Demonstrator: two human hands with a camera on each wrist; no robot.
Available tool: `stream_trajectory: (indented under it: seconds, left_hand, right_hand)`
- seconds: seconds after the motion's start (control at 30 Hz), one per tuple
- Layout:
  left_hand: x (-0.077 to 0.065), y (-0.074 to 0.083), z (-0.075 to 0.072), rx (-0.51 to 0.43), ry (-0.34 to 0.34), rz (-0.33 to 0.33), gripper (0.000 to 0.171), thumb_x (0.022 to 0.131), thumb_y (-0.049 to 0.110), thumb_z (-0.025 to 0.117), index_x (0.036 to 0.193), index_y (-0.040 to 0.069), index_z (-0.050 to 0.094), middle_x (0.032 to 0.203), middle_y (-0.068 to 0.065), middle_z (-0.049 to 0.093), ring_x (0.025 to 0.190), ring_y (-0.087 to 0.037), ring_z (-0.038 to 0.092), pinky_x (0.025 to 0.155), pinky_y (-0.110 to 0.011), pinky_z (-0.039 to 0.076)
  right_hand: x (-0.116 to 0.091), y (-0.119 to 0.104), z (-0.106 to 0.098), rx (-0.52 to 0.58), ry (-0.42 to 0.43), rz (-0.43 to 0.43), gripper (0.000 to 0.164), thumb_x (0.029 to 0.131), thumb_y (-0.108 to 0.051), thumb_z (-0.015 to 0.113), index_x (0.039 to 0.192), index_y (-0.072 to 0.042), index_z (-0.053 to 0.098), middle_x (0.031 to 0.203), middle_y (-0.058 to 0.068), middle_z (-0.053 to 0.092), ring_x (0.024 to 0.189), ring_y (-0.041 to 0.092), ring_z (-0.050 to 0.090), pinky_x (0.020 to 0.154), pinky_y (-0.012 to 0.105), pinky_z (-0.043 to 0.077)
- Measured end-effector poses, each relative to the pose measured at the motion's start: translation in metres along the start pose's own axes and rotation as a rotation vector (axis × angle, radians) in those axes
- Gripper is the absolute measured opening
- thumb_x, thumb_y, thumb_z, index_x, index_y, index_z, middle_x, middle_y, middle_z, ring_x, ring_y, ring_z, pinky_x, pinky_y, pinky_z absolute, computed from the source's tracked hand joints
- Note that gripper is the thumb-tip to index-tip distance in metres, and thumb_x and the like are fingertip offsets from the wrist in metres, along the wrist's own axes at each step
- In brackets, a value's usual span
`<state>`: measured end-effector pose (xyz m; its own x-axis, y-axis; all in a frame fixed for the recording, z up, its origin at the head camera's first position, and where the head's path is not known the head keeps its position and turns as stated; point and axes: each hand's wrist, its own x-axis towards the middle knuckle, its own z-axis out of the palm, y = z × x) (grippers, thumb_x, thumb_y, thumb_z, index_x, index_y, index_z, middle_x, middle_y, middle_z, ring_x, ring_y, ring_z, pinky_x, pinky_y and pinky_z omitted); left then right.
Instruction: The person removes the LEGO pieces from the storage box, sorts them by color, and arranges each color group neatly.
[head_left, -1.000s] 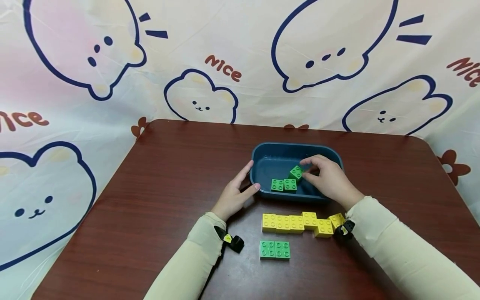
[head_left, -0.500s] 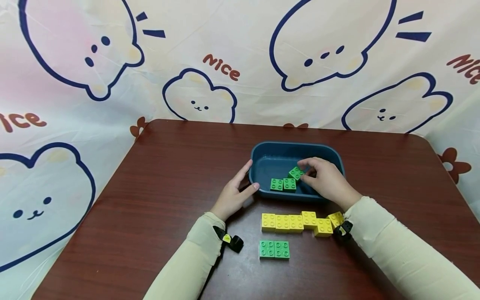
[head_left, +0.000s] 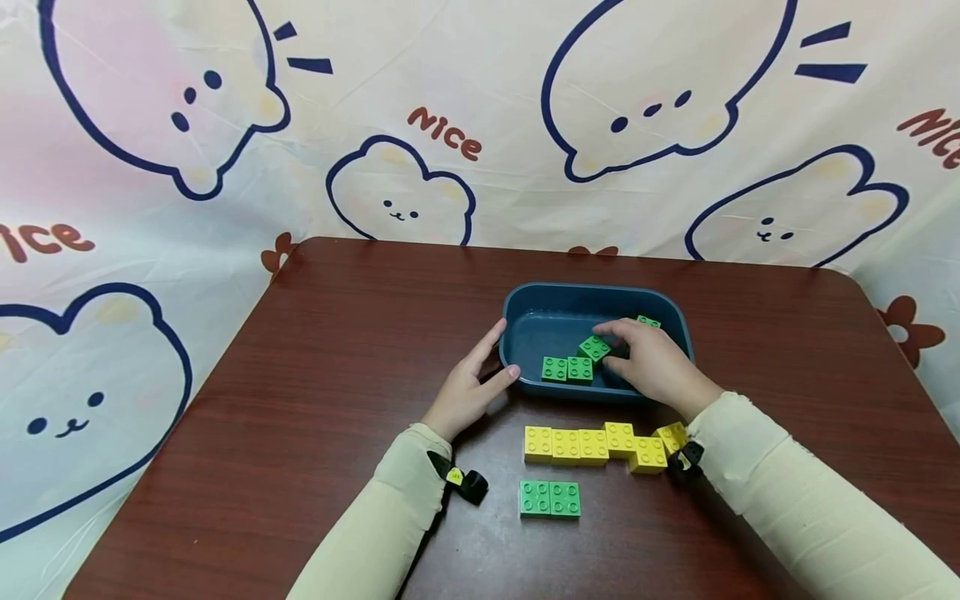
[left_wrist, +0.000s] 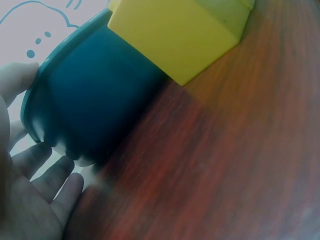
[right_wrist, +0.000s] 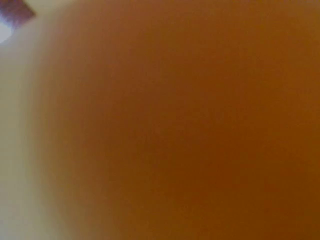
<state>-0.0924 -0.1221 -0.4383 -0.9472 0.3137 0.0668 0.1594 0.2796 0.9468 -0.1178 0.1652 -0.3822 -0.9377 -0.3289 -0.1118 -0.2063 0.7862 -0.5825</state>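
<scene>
In the head view my left hand (head_left: 467, 390) rests against the left end of a blue tray (head_left: 517, 292), thumb and index finger spread. The left wrist view shows fingertips (left_wrist: 62, 165) touching the tray's outer wall. My right hand (head_left: 656, 362) is inside the tray, thumb and index finger apart beside a tilted green toy brick (head_left: 595, 348); whether they touch it is unclear. Two more green bricks (head_left: 567, 369) sit side by side at the near wall. Another green brick (head_left: 648, 321) partly shows behind the right hand. Only a blur fills the right wrist view.
In front of the tray a staggered row of yellow bricks (head_left: 592, 447) lies on the brown table (head_left: 337, 375), its right end by my right wrist. Nearer stand two light green bricks (head_left: 550, 499) together. A patterned cloth (head_left: 510, 200) hangs behind the table.
My right hand has shifted slightly left and down, and its thumb and index finger have spread wider. A green brick behind it has come into sight. The left hand stays put.
</scene>
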Motion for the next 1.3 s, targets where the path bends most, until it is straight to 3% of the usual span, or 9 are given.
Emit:
stream_trajectory:
  seconds: [0.5,0.77,1.3]
  left_hand:
    - [0.001,0.001,0.000,0.010,0.004,0.000,0.070,0.100,0.038,0.063,0.160,0.035,0.026,0.161,0.010,0.030,0.137,-0.022,0.048,0.113,-0.047,0.038]
    - [0.001,0.001,0.001,0.004,0.004,0.002,0.069,0.100,0.037,0.063,0.159,0.037,0.026,0.161,0.011,0.029,0.138,-0.022,0.046,0.113,-0.048,0.037]
    - [0.000,0.001,0.001,0.001,0.000,-0.009,0.069,0.101,0.036,0.063,0.159,0.038,0.026,0.161,0.010,0.029,0.137,-0.021,0.047,0.113,-0.047,0.038]
  right_hand:
    - [0.001,-0.001,-0.001,0.011,-0.035,0.009,0.045,0.094,-0.009,0.070,0.138,-0.004,0.059,0.129,0.015,0.062,0.100,0.025,0.065,0.080,0.042,0.057]
    - [0.001,-0.003,-0.002,0.021,-0.025,0.019,0.040,0.093,-0.016,0.073,0.130,-0.006,0.064,0.119,0.012,0.067,0.102,0.026,0.066,0.085,0.045,0.057]
    - [-0.013,-0.016,-0.017,0.081,0.053,-0.013,0.041,0.093,-0.021,0.074,0.130,-0.008,0.063,0.121,0.010,0.064,0.104,0.025,0.064,0.086,0.045,0.057]
